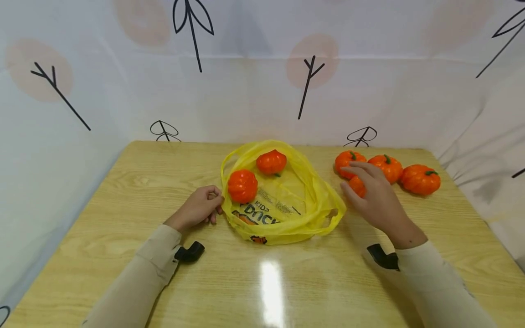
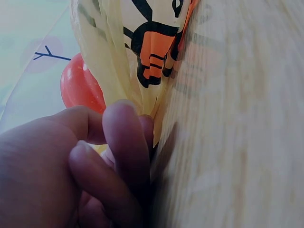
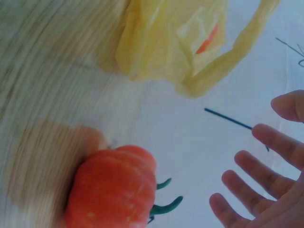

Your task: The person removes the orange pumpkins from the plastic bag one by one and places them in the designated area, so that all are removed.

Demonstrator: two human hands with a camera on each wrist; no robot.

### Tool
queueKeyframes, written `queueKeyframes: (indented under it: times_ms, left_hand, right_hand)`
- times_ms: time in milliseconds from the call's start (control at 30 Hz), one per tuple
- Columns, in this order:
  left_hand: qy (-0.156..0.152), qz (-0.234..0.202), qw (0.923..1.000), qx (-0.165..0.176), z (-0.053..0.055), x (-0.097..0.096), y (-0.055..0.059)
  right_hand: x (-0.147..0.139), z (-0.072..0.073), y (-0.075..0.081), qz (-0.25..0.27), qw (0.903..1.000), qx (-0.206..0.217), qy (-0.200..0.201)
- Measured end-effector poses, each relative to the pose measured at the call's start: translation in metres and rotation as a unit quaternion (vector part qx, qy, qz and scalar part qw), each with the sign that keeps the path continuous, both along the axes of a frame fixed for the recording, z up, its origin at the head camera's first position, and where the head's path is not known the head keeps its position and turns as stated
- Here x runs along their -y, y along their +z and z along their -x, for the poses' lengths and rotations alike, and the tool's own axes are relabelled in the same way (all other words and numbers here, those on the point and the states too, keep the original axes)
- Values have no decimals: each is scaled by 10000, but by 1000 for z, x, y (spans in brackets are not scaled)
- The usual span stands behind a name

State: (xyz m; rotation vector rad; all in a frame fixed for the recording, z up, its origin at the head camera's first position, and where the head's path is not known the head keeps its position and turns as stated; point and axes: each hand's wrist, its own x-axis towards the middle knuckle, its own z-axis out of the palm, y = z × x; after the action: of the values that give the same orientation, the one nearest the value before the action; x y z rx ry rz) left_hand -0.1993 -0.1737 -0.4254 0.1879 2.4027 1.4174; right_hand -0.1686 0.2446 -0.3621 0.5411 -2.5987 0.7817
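A yellow plastic bag (image 1: 293,228) lies spread on the table with its mouth open. Inside it are two small orange-red pumpkins, one at the left (image 1: 242,186) and one at the back (image 1: 271,162). My left hand (image 1: 198,208) pinches the bag's left edge between thumb and fingers. Over the right side, my right hand (image 1: 377,205) hovers with fingers spread and nothing held. Beneath and beyond it sit several more pumpkins (image 1: 420,180) with green stems; one pumpkin (image 1: 357,186) is partly hidden by the fingers. The right wrist view shows a pumpkin (image 3: 114,190) apart from that hand.
The wooden table (image 1: 123,196) ends at a pale patterned cloth (image 1: 246,100) behind and at both sides. A bag handle loop (image 1: 334,218) flops toward the right hand. Black straps (image 1: 190,252) show at both wrists.
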Motion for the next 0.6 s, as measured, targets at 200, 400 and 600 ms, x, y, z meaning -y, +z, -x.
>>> queueKeyframes:
  times_ms: [200,400,600]
  left_hand:
    - [-20,60,10000,49,0,0,1]
    - [9,38,10000,9,1,-1,3]
    - [-6,62,10000,55,1,-1,4]
  right_hand:
    - [11,-3,5,132,9997,195,95]
    - [22,-5,9,93,9995,234,179]
    - [31,-7,10,72,9994,243,230]
